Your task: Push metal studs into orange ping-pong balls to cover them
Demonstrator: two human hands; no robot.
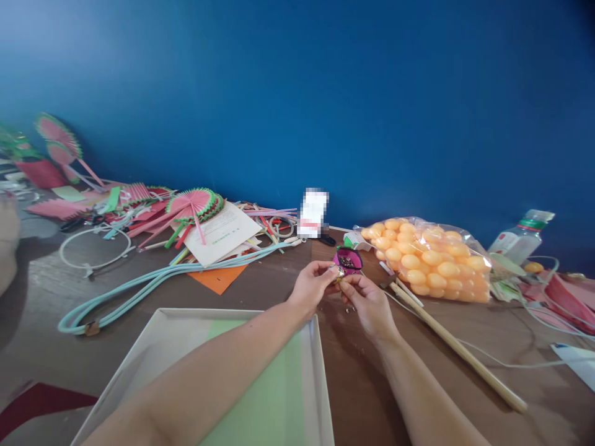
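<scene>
Nearest to the viewer comes the left forearm (218, 378), passing above a shallow tray (288, 396) with a green surface. At its end, the left hand (310, 286) pinches a small shiny piece (341, 273) between thumb and finger. The right hand (367, 303) has its fingers curled together just below; whether they also grip the piece, I cannot tell. Both hands meet here, I suppose, because so small a thing needs steadying from two sides.

Right behind the fingers is an open purple box (356, 259) with little metallic bits inside; such closeness probably makes reaching into it easy. A few loose bits (349, 310) rest on the brown worktop (357, 384) near the right hand.

Farther out, to the right, a wooden stick (460, 344) lies slanting before a clear bag of orange balls (427, 260), which perhaps keeps them from rolling away. To the left are a pale blue cord (153, 282), a printed sheet (227, 232) and a pleated paper fan (195, 204) lying partly over it.
</scene>
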